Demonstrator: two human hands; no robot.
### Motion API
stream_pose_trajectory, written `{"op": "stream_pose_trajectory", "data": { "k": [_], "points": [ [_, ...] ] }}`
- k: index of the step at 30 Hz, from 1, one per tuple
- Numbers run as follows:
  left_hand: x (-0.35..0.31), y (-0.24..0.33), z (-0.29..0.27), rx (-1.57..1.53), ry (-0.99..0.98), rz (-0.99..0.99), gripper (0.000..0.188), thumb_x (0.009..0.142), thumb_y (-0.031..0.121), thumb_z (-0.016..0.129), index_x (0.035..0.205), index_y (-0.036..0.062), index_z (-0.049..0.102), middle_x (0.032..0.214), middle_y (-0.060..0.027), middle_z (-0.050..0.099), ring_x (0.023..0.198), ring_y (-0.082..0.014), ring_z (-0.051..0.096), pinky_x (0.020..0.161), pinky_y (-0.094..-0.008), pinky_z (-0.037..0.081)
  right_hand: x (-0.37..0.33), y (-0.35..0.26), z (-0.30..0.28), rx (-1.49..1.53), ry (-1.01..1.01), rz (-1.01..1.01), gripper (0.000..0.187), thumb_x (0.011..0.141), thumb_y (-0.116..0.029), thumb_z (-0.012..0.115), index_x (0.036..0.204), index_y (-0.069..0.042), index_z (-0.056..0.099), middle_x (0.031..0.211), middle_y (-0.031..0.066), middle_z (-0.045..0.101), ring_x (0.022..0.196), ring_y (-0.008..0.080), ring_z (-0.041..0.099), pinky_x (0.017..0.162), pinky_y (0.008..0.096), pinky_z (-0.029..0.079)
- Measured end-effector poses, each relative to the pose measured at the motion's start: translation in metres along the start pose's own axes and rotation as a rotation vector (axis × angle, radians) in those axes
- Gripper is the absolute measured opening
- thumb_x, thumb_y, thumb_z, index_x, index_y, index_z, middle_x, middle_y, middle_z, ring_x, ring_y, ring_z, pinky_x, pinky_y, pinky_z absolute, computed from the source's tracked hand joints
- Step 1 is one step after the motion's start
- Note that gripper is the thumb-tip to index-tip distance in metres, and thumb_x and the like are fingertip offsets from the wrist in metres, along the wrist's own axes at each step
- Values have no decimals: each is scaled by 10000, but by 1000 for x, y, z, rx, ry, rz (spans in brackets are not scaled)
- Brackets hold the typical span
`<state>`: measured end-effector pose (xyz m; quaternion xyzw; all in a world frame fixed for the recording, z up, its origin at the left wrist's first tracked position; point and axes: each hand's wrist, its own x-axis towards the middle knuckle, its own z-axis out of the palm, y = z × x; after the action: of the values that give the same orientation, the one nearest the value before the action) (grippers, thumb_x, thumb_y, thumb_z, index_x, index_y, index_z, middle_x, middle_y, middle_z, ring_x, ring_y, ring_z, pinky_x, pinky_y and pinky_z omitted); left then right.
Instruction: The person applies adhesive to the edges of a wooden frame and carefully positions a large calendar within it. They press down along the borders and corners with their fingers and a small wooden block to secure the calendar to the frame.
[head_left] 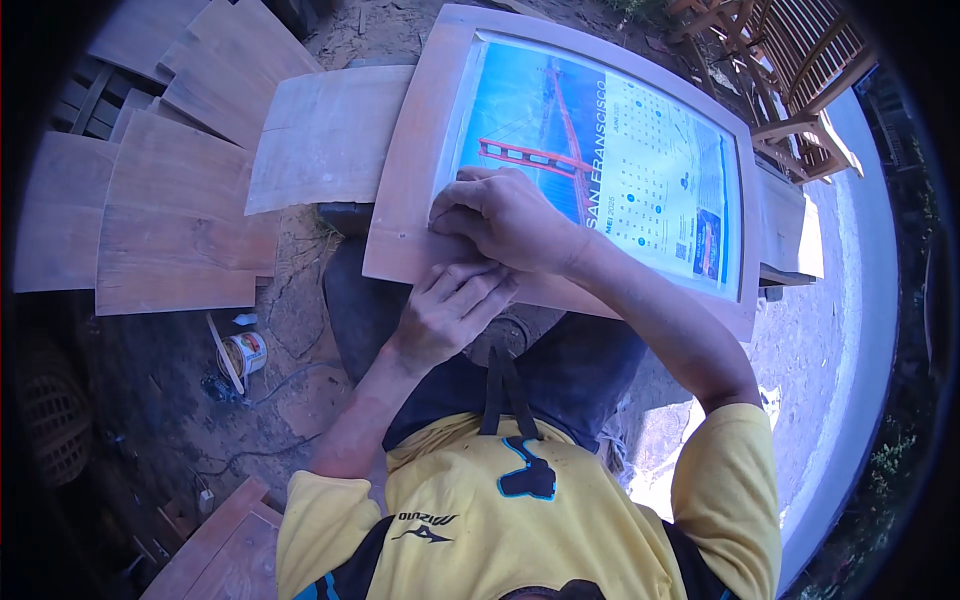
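A wooden frame (402, 192) lies tilted across my knees and a support beyond them. Inside its border sits a printed calendar sheet (660, 130) with a picture of a red suspension bridge, turned sideways. My right hand (510, 218) rests over the frame's near left corner, its fingers bent and pressed together; whatever they pinch is hidden beneath them. Just below it, my left hand (452, 312) has its fingers curled against the frame's near edge, close to my right hand. The tips of the left fingers are partly hidden.
Several flat wooden panels (175, 215) lie at the left, and a pale board (325, 135) adjoins the frame. An open can (245, 353) with a stick stands on the ground. A slatted wooden chair (800, 60) is at the far right, and another wooden piece (225, 550) lies near left.
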<state>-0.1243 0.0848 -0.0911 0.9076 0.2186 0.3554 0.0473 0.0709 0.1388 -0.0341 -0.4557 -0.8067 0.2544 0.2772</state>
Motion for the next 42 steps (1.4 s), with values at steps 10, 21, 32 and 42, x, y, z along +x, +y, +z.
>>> {"op": "stream_pose_trajectory", "data": {
  "k": [10, 21, 32, 42],
  "points": [
    [45, -10, -45, -211, -136, -116, 433, 834, 335, 871, 1167, 94, 736, 1141, -60, 717, 1110, -254, 697, 1018, -420, 548, -138, 24, -147, -342, 37, 475, 118, 950, -89, 751, 1048, -28, 772, 947, 96, 725, 832, 234, 729, 752, 364, 566],
    [233, -203, 68, 35, -252, -1078, 1086, 892, 704, 670, 1608, -23, 299, 1563, -264, 473, 1499, -395, 410, 1254, -543, 254, 8, 193, -140, -628, 461, 11, 95, 901, -100, 724, 996, -98, 717, 976, 97, 649, 975, 332, 649, 855, 467, 539],
    [224, -236, 79, -66, -166, -997, 872, 915, 532, 730, 1491, -55, 439, 1399, -303, 615, 1322, -422, 602, 1125, -508, 459, 113, 182, -100, -582, 436, -160, 124, 925, -109, 695, 1009, -48, 627, 1000, 149, 609, 992, 378, 628, 839, 476, 532],
    [222, -228, 67, -172, -141, -981, 871, 901, 372, 720, 1534, -110, 366, 1440, -344, 566, 1368, -431, 559, 1172, -458, 427, 103, 185, -114, -788, 263, -112, 233, 869, -89, 669, 1085, -42, 593, 1056, 149, 598, 1084, 354, 623, 917, 464, 529]
  ]
}}
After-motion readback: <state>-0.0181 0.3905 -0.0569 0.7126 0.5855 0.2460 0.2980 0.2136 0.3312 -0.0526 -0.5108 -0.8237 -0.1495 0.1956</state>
